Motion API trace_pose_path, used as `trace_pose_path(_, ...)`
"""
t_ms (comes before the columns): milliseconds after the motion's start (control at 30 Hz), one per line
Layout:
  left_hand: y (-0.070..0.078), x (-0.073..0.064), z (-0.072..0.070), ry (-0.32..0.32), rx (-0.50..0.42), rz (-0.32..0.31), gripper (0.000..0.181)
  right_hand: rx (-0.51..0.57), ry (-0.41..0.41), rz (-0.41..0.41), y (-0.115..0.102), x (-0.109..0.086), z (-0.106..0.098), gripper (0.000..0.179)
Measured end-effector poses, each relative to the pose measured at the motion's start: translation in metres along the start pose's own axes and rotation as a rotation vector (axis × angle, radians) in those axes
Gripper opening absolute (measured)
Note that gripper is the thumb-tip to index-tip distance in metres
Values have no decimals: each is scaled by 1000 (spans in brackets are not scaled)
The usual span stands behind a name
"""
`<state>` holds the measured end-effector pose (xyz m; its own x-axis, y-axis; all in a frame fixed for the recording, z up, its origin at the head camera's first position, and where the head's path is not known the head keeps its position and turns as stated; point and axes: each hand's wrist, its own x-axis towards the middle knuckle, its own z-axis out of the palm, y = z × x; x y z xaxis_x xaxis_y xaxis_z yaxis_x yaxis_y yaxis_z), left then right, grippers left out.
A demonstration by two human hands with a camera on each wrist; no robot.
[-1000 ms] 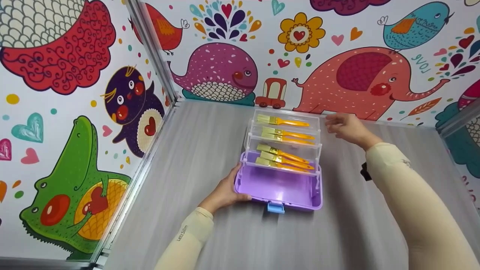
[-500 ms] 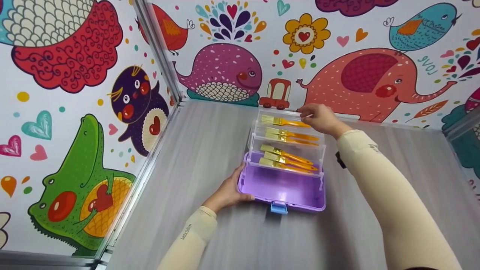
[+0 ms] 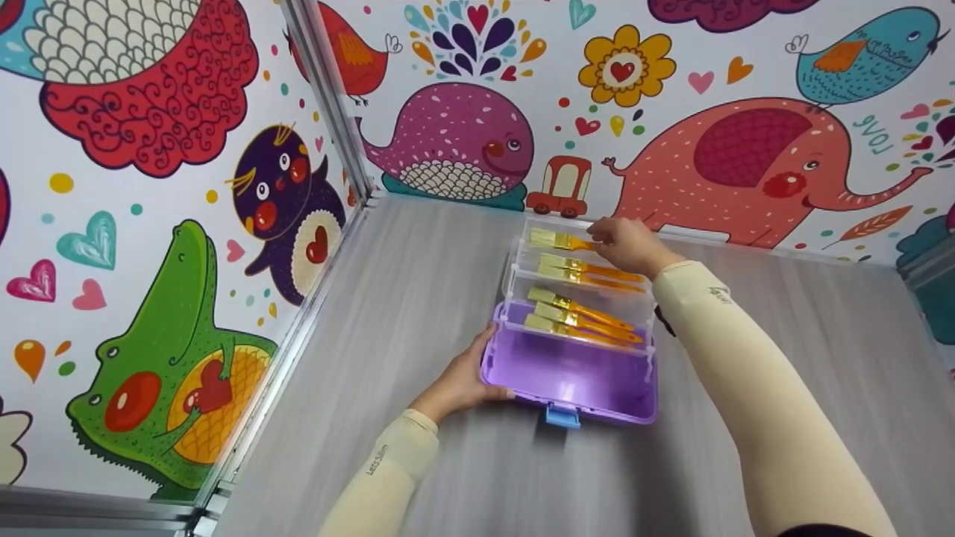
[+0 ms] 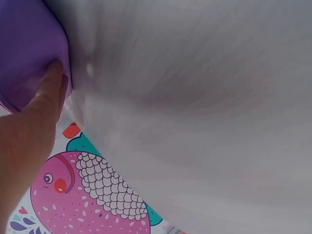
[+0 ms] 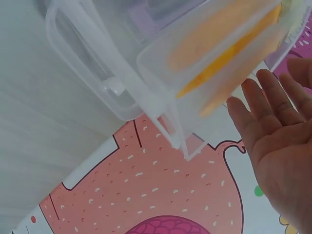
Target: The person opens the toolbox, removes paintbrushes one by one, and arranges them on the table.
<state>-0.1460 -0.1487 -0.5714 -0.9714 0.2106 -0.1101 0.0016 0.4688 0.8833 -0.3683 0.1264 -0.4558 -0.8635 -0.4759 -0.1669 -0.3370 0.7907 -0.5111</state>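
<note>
Left hand (image 3: 459, 384): grip closed round the front-left corner of a glossy purple plastic box (image 3: 567, 377), thumb on front edge, fingers along side wall. Left wrist view has a finger flat against the purple wall.

Right hand (image 3: 625, 242): grip loose, fingers apart and half bent, nothing visibly pinched. It's at the right end of the top clear plastic tray (image 3: 559, 224), hiding part of the handle of the single orange-handled, pale-bristled flat paintbrush (image 3: 553, 239) in there. Can't tell if fingertips touch handle or tray.

Two more orange-handled paintbrushes (image 3: 574, 267) in the middle tray, three (image 3: 571, 319) in the bottom tray; all bristles to picture left. Trays step up and back from the box, opened out. Pale blue plastic latch (image 3: 562, 416) at box front, middle. Box sits on a grey wood-grain worktop (image 3: 418, 298), far side toward the back wall.

Writing: cream left sleeve (image 3: 395, 477) reads "Lets Slim" in dark print, near the cuff. Cream right sleeve (image 3: 746, 380) has dark print near its cuff too, too small to read. White cartoon-printed back panel (image 3: 776, 82) has "LOVE" (image 3: 874, 134) in teal letters, mirrored, beside a coral elephant (image 3: 671, 179). Purple whale (image 3: 459, 119) and red car (image 3: 559, 186) printed left of it. Silver metal rail (image 3: 328, 97) in the corner between panels.
</note>
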Motion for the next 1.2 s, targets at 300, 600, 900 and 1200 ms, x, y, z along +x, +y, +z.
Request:
trace_pose_path(300, 0, 0, 0, 9, 14, -3, 123, -71, -20, 31, 0, 1, 5, 38)
trace_pose_path(600, 1, 0, 0, 10, -4, -9, 123, -114, -20, 34, 0, 0, 8, 39)
trace_pose_path(900, -2, 0, 1, 11, -9, 7, 121, -119, -23, 7, -3, -1, 14, 37)
trace_pose_path(1200, -1, 0, 2, 22, -7, 12, 120, -110, -31, 32, -5, -1, 12, 40)
